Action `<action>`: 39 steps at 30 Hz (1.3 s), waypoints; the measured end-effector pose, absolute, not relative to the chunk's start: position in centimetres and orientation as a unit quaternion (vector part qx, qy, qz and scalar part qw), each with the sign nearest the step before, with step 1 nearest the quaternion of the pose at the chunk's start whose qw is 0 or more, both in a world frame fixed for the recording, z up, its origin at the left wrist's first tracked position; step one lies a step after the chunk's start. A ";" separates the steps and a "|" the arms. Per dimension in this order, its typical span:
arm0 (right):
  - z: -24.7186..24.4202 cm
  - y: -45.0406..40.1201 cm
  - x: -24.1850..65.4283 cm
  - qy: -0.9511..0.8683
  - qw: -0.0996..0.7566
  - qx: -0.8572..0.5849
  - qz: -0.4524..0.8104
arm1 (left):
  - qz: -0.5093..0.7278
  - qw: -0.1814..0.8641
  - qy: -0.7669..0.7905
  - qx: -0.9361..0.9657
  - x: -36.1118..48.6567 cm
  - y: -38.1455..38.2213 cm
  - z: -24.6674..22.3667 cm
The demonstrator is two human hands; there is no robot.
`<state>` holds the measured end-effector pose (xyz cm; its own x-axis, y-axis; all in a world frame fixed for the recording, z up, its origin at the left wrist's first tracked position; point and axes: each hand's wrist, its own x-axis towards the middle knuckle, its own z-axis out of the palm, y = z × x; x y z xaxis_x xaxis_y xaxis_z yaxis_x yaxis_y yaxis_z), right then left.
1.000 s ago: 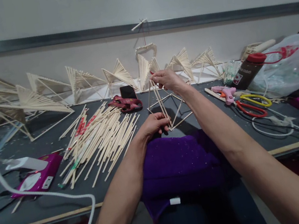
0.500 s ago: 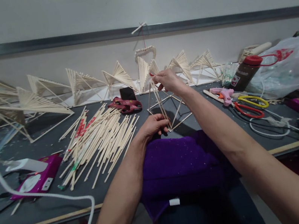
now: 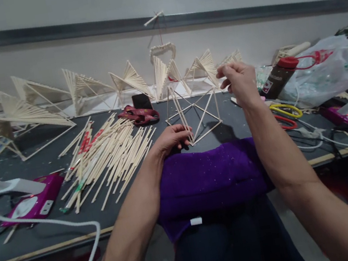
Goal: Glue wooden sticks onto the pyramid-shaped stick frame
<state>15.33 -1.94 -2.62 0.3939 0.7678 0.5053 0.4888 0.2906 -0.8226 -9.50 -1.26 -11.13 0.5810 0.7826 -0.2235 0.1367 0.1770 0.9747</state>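
Head view: stick frame (image 3: 205, 112), one, standing on the dark table (image 3: 176, 183) just beyond the purple cloth (image 3: 208, 173), a corner toward the wearer. Just changed: the right hand (image 3: 239, 81), a second ago at the frame's top corner, is now clear of it to the right, raised above the table; the frame therefore rests on the left hand's (image 3: 177, 138) hold alone, its top corner untouched. Left hand, one: thumb and fingers clamped on the frame's sticks near the close lower corner. Right hand, one: fingers half-curled, nothing visible in them; whether the tips meet cannot be told. Fanned stick models (image 3: 131, 82), along the wall: six, the rightmost partly behind the right hand; further ones at far left overlap, uncountable. Loose sticks (image 3: 108, 155): one heap, too many to count. Dark phone-like device (image 3: 141, 102): one. Red lanyard (image 3: 140, 115): one. Purple power strips (image 3: 47, 197): two, one each side. Red-capped bottle (image 3: 280, 79): one. Plastic bag (image 3: 334, 72): one. Looped handles: one yellow (image 3: 286, 110), one red, partly covered by the right arm.
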 end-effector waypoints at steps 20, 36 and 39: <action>-11.7 0.6 18.9 -0.593 0.279 -0.708 0.263 | 0.229 0.606 0.439 0.623 -9.6 -1.6 -10.5; -9.9 -2.0 19.3 -0.575 0.276 -0.657 0.403 | 0.265 0.601 0.445 0.609 -10.3 -1.2 -10.9; -10.0 -2.1 19.7 -0.565 0.297 -0.664 0.391 | 0.267 0.598 0.449 0.608 -10.3 -1.2 -10.7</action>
